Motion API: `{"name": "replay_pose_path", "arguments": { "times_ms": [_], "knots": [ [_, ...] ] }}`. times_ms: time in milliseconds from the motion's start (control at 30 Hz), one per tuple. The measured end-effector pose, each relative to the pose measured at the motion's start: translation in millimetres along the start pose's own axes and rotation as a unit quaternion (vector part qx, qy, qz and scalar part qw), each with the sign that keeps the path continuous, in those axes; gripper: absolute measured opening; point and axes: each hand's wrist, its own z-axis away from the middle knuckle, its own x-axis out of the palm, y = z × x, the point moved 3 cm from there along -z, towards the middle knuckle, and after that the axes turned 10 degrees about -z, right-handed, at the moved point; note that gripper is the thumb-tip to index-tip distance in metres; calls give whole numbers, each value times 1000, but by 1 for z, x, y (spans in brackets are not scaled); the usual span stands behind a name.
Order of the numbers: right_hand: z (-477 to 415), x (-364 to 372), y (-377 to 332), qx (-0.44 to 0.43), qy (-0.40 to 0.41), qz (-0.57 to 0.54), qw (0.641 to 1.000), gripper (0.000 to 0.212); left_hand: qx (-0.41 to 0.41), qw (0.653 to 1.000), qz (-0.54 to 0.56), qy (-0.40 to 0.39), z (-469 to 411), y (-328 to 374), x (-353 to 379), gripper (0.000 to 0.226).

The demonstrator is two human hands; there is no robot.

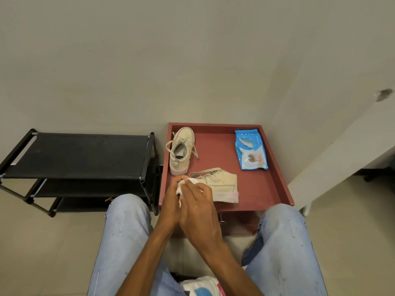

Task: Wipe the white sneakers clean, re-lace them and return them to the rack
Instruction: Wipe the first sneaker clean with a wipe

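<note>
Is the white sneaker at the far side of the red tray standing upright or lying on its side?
Upright: the far white sneaker rests on its sole on the red tray, its opening facing up.

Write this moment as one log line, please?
step: wiping | left hand, right hand: grip wipe at near sneaker toe | far sneaker: on tray

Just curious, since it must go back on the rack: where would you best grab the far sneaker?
Its heel collar, from above on the near side. The far sneaker stands upright on the tray, heel toward the near edge, mouth open upward, so it could likely be hooked from inside and pinched at the back. Skip the loose laces trailing at both sides.
</note>
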Motion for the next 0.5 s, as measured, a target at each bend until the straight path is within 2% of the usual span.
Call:
{"name": "replay_pose_path", "arguments": {
  "times_ms": [33,67,100,167,267,333,400,500],
  "knots": [
    [-1,-8,-6,-33,20,-70,997,44,5,1000,-6,1,0,-1,1,41],
    [-11,-13,-5,-61,12,-41,997,45,0,1000,-8,1,0,1,0,43],
    [-13,-24,-3,-115,41,-6,992,46,-4,1000,2,3,2,2,1,44],
    [-11,-38,1,-142,57,29,988,44,-3,1000,16,4,3,3,1,47],
    [-19,-37,2,-127,46,7,991,33,-13,999,30,-7,5,3,0,60],
    [-20,-44,11,-112,70,-11,991,27,-41,997,66,-19,4,0,1,71],
    [-22,-50,26,-94,95,-14,991,29,-51,993,99,-31,3,0,3,78],
    [-23,-50,34,-66,92,-28,993,31,-52,990,124,-43,2,-1,3,81]
  ]
}}
